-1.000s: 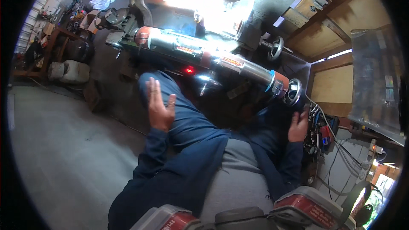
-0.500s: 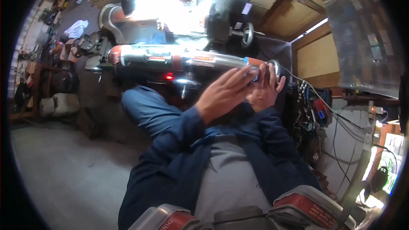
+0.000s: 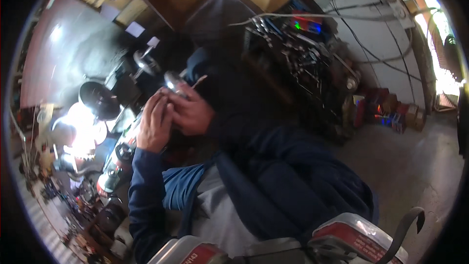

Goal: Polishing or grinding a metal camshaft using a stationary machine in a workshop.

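Observation:
A long machine (image 3: pixel 113 168) with a metal body and a red-tipped end slants up from the lower left toward my hands. My left hand (image 3: pixel 155 123) is at its upper end, fingers bent and pressed together. Against it lies my right hand (image 3: pixel 193 112), its fingers curled and partly covered by the left. Whatever they pinch between them is hidden. Just beyond the right fingers is a shiny round metal wheel (image 3: pixel 172 81) with a thin brownish stub beside it.
A bright lamp (image 3: pixel 85 132) glares at the left, near a dark round lamp head (image 3: pixel 99 100). Farther off is a metal handwheel (image 3: pixel 146 62). Many tools (image 3: pixel 305 56) crowd the right of the bench, with cables (image 3: pixel 361 17) above and small boxes (image 3: pixel 391 110) near the floor.
My view has swung to the right, so the machine now slants at the left. My fingers, stretched over the machine's end before, are now bent and drawn together.

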Demonstrator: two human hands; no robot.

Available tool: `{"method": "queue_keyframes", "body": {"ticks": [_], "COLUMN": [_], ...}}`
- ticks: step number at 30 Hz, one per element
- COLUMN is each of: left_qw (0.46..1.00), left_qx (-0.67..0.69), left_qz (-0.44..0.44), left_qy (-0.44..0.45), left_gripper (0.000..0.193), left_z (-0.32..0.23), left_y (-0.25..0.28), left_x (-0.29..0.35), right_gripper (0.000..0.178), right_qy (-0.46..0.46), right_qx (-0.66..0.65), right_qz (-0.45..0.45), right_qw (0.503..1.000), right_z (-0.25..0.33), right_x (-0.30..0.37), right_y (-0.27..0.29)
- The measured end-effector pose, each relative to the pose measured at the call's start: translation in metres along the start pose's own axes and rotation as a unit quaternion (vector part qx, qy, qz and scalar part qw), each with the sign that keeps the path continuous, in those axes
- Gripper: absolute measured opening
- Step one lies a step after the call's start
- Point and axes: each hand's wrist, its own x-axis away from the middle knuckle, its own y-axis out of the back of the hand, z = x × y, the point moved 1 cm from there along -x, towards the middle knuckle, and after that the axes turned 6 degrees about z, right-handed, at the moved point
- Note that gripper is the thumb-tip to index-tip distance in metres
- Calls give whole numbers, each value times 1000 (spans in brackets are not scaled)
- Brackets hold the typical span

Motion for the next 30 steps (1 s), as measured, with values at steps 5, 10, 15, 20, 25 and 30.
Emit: {"method": "queue_keyframes", "body": {"ticks": [5,10,15,20,25,30], "left_qw": [999,997,989,992,974,946], "left_qx": [-37,-60,-59,-23,33,86], "left_qz": [6,-1,-90,-74,-16,-131], "left_qy": [-2,-39,97,103,225,284], "left_gripper": [36,55,46,58,72,58], "left_z": [1,2,-20,-27,-56,-109], "left_y": [-9,-22,-26,-19,-11,-25], "left_x": [6,11,8,-1,-2,15], "right_gripper": [44,42,40,41,27,26], "right_qy": [22,40,45,-178,-456,-465], "right_qx": [30,80,93,-48,363,324], "right_qz": [3,74,126,103,216,310], "right_qw": [999,993,987,978,784,763], "right_z": [-2,-3,0,-96,-274,-316], "right_x": [4,-7,-5,24,137,156], "right_y": [-7,15,63,140,133,137]}}
